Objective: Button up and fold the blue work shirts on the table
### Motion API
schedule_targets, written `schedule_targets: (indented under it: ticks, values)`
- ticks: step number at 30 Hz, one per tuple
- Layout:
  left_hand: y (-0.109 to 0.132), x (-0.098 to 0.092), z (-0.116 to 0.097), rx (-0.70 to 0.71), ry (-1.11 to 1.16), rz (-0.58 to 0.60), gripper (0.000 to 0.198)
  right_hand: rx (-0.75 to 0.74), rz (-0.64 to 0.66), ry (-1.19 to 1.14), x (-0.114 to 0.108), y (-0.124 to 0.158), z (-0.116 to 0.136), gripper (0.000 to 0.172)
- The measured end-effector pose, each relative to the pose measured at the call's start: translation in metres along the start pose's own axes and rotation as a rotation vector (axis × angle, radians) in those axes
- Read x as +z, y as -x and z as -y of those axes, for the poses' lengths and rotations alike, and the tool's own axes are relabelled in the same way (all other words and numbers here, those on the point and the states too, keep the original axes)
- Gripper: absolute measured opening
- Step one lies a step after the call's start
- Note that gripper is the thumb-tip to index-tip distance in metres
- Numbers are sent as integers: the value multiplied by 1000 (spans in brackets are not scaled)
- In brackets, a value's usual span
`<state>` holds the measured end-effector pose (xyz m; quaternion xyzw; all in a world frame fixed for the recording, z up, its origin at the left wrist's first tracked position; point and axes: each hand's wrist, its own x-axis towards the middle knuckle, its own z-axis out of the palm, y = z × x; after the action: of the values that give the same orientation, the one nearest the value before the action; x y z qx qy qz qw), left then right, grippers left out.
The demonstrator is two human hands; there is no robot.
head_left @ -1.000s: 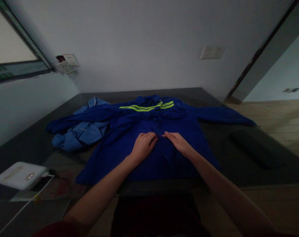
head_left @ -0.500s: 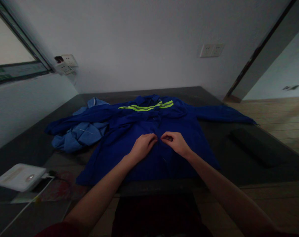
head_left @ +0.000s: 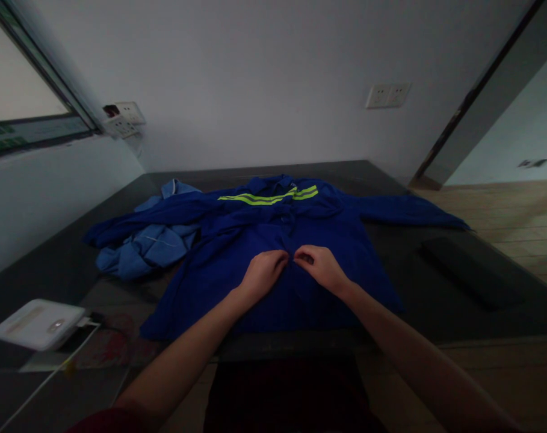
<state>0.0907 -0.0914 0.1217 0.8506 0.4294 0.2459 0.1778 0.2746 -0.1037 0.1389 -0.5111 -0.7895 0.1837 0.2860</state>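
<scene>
Jacket lay spread flat on bench | left hand and right hand pinched its front edges together | risk: cloth might slip from fingertips, edges misalign

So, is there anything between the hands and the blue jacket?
Nothing visible does. The left hand and the right hand both rest on the jacket and pinch its front opening, fingertips nearly meeting. The light-blue cloth lies to the left, apart from both hands.
</scene>
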Motion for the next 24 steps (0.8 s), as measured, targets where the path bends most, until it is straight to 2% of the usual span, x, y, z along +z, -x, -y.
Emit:
schedule_targets:
  ticks: [9, 15, 24]
  values:
    - [2, 0, -3, -55, 66, -25, 20, -43, -38, 65, 4, 1, -1, 9]
    - [-1, -3, -6, -104, 161, -131, 19, -90, -42, 112, 6, 2, -1, 10]
    - [-3, -1, -3, -152, 293, -88, 17, -108, -67, 76, 5, 2, 3, 12]
